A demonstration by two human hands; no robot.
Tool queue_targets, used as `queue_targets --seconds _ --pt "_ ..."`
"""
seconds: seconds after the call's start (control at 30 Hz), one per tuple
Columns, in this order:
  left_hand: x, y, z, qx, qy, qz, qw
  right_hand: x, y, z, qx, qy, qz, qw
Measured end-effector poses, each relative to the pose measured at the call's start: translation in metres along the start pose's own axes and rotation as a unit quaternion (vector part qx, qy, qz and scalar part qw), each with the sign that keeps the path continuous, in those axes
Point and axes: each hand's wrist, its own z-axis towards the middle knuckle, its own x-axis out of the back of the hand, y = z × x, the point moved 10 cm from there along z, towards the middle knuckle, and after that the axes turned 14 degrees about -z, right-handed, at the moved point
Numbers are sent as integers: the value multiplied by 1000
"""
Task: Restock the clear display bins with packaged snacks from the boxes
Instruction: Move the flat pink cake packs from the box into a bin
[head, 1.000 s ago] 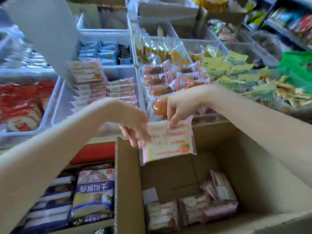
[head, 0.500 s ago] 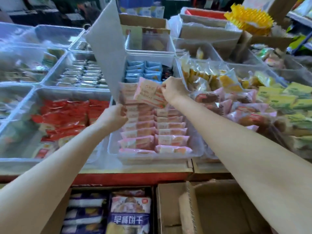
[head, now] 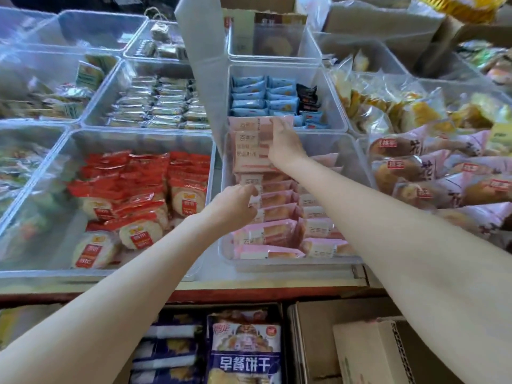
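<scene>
a second ago I had the pink snack pack up over the cardboard box with both hands, now my right hand has it pushed against the back of the pink stack in the clear bin, and my left hand has dropped onto the packs in front

Bright even daylight, wide-angle bending at edges, slight softness.

Both hands reach into one clear bin: the right hand at its far end on an upright snack pack, the left hand nearer, on the packs lying in rows. Left of the left hand sits a neighbouring bin of round cakes; behind the right hand, another bin; below both forearms, cardboard boxes.
</scene>
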Motion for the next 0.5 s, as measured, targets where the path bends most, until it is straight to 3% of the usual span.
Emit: queue_targets --seconds 0.17,0.3,0.4,0.5 --pt "18 47 -13 -62 63 -50 995 38 26 -43 55 -63 34 996" --pt "11 136 -43 -210 111 -95 967 92 64 -113 90 -138 113 980" --pt "-28 214 -76 -327 68 -128 934 128 112 -172 93 -198 123 968" --pt "-89 281 -111 -407 -12 -132 904 135 178 -238 68 -305 135 940"
